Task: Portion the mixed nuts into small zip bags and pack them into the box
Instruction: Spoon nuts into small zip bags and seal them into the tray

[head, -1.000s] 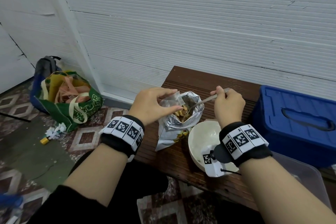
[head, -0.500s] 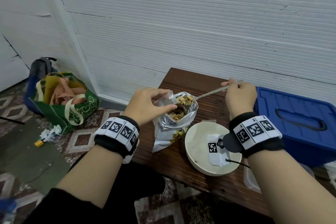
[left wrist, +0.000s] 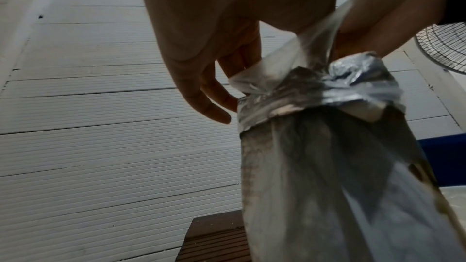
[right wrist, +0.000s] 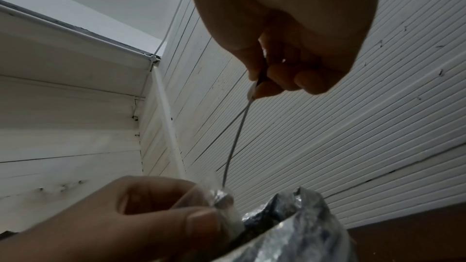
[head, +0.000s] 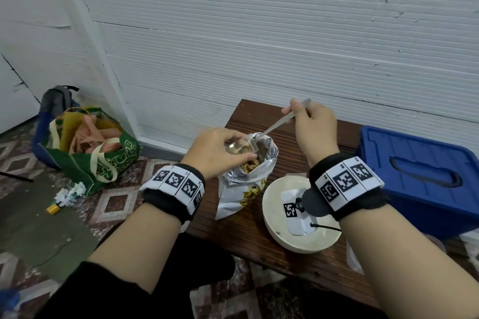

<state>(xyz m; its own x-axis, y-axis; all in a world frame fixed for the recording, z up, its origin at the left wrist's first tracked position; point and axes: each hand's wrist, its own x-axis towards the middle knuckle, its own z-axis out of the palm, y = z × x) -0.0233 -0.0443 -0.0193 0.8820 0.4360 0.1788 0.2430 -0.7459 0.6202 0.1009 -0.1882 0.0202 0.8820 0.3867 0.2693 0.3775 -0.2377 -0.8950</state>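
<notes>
On the wooden bench stands an open foil bag of mixed nuts (head: 248, 184). At its mouth my left hand (head: 220, 153) pinches a small clear zip bag (head: 239, 148) between thumb and fingers, as the left wrist view shows with the zip bag (left wrist: 290, 63) above the foil bag (left wrist: 327, 166). My right hand (head: 311, 127) grips the handle of a metal spoon (head: 278, 125), tilted down with its bowl inside the zip bag. In the right wrist view the spoon (right wrist: 235, 138) runs from my right hand (right wrist: 277, 75) down into the zip bag (right wrist: 219, 194).
A cream bowl (head: 274, 217) sits on the bench beside the foil bag, under my right wrist. A blue lidded box (head: 420, 179) stands at the right, with a clear plastic tub (head: 353, 259) below it. A green tote (head: 90, 147) and a backpack (head: 55, 98) lie on the floor at the left.
The spoon came up out of the foil bag loaded with nuts and now tips down into the small zip bag. My left hand kept its hold at the bag mouth.
</notes>
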